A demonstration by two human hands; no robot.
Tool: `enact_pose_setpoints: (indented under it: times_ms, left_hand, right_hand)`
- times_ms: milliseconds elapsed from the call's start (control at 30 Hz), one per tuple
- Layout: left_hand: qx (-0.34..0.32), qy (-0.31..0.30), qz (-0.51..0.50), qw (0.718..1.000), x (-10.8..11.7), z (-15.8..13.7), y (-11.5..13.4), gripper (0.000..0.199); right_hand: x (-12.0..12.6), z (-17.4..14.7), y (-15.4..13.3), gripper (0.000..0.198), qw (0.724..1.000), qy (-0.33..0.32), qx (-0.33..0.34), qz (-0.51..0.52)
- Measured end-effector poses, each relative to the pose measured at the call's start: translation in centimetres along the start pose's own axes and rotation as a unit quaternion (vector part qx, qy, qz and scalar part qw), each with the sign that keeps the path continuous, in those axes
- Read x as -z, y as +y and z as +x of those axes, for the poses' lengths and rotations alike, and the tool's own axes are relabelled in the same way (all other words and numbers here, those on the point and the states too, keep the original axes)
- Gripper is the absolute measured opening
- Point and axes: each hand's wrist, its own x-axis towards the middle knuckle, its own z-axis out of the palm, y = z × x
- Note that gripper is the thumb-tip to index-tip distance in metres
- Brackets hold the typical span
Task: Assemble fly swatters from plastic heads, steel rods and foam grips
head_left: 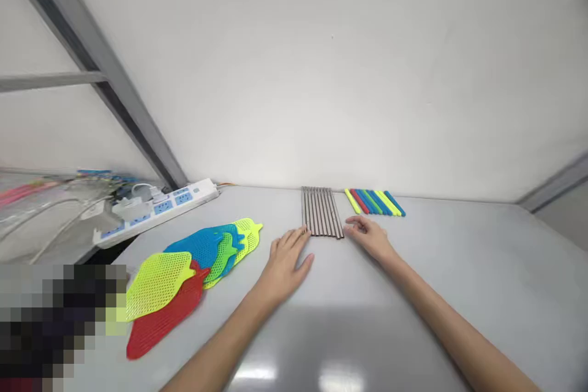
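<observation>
A row of several slim metal rods [321,211] lies side by side on the grey table, pointing toward the wall. At the row's near left corner, the fingertips of my left hand [285,264] reach the rod ends, its fingers stretched out and its thumb apart. By the near right corner is my right hand [370,237], loosely curved, with a gap between thumb and forefinger and nothing visible in it. Whether either hand presses on the rods I cannot tell. Behind the right hand lie several short plastic handles [374,203] in yellow, red, blue and green.
On the left, several perforated plastic fly swatter heads overlap, among them a yellow one [158,282], a red one [168,312] and a blue one [197,248]. Behind them runs a white power strip [202,190] with plugs and cables. A white wall [349,73] bounds the table's back.
</observation>
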Motion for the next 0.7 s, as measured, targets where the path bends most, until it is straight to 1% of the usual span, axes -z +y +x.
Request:
enact_pose_setpoints:
  times_ms: [67,167,367,500,700]
  left_hand:
    - [0.000,0.007,0.004,1.000,0.0,0.0,0.2,0.040]
    - [-0.003,0.015,0.004,1.000,0.0,0.0,0.4,0.036]
    - [-0.011,0.016,-0.017,1.000,0.1,0.0,1.0,0.035]
    - [-0.010,0.018,-0.025,0.999,0.1,-0.1,1.3,0.034]
    - [0.010,0.053,-0.055,0.997,0.3,-0.2,1.1,0.030]
  right_hand:
    - [-0.4,0.3,0.0,0.034,1.000,0.012,-0.016,-0.013]
    - [-0.7,0.4,0.0,0.036,0.999,0.021,-0.022,-0.024]
    - [-0.2,-0.2,-0.7,0.036,0.999,-0.006,0.029,-0.039]
    - [-0.1,-0.3,-0.9,0.033,0.999,-0.014,0.025,-0.039]
    - [-0.4,-0.2,-0.3,0.033,0.998,0.044,0.033,-0.036]
